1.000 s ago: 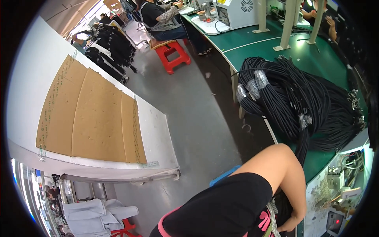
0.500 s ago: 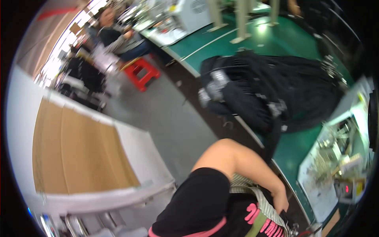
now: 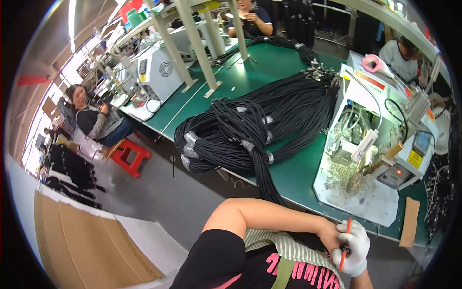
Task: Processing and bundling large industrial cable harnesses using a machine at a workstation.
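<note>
My left hand point(image 3: 330, 239), bare, is closed at my waist around the ends of several black cables. Only part of its fingers shows. Small dark, metallic-looking tips stick out between the two hands. Against it sits my right hand point(image 3: 357, 246) in a white glove, its fingers curled around a thin orange stick-like tool point(image 3: 349, 225); its exact kind is not clear. From the table a strand of black cables point(image 3: 269, 180) hangs over the edge and passes behind my left forearm. The large cable bundle point(image 3: 226, 130) lies on the green table, bound with clear wrap.
To the right stands a bench machine point(image 3: 404, 164) with small metal scraps on its white base plate point(image 3: 365, 204). A cardboard strip point(image 3: 410, 221) lies beside it. Grey posts point(image 3: 197, 43) rise from the table. Co-workers sit across and at left, near a red stool point(image 3: 131, 156).
My view has swung right and up, bringing the machine and far table into sight. The gloved right hand with the orange tool now shows beside my left hand.
</note>
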{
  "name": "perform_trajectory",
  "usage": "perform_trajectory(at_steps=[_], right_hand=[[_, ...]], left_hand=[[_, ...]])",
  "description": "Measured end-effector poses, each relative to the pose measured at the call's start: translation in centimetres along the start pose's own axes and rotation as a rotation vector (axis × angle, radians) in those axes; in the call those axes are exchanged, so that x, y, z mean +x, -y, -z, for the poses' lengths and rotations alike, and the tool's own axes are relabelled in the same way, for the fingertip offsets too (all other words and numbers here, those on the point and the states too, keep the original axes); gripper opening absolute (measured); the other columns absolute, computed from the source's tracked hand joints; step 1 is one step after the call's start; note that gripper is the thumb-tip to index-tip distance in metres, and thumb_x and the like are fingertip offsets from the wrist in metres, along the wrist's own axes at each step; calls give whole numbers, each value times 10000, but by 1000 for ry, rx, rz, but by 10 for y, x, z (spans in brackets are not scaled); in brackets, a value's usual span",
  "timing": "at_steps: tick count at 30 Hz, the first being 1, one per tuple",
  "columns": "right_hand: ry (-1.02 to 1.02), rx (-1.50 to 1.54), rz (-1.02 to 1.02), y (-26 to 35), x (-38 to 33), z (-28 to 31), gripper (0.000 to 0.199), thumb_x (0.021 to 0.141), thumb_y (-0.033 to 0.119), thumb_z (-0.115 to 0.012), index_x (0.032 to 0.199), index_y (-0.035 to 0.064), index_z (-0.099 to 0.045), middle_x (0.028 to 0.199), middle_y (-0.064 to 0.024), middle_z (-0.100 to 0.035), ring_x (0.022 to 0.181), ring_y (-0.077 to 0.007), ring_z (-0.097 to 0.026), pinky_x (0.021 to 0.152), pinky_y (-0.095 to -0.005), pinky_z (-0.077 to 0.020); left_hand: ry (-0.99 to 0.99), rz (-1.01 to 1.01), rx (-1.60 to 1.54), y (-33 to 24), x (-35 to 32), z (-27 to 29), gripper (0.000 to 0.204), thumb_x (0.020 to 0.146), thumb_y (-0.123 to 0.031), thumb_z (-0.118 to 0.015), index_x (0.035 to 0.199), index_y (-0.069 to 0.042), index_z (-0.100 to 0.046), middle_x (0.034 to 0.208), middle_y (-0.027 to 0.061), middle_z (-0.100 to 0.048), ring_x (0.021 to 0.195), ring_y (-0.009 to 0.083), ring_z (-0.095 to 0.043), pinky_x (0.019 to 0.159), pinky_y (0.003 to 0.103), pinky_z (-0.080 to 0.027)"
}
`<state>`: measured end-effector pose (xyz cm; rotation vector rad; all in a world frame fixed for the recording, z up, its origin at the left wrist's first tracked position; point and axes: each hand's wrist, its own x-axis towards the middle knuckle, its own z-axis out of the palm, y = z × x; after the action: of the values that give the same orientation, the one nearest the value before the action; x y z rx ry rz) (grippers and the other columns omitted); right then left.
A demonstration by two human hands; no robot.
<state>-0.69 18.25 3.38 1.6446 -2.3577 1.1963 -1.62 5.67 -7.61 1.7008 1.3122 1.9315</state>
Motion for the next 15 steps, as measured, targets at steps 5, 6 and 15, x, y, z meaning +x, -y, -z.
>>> perform_trajectory(at_steps=[5,6,15], right_hand=[[-187,118,-99,3,-3,22,275,616,180,-690,831,43,-587,962,-158,-648,929,-384,-621,869,-461,-485],[-178,122,-89,6,0,19,275,616,180,-690,831,43,-587,962,-158,-648,929,-384,-621,869,-461,-485],[-822,555,-512,-12,-6,-7,70,893,45,-475,942,-2,-489,735,-83,-557,572,-126,-501,503,-251,-431]], left_hand=[[-209,706,-90,-80,15,-8,264,685,-46,-683,908,35,-567,710,98,-613,536,142,-593,485,271,-475],[-265,701,-79,-81,14,-13,258,692,-66,-679,901,35,-567,682,96,-610,530,152,-597,492,276,-481],[-995,802,-174,-105,-22,-2,334,814,-249,-660,977,35,-594,590,50,-581,492,114,-557,470,261,-457]])
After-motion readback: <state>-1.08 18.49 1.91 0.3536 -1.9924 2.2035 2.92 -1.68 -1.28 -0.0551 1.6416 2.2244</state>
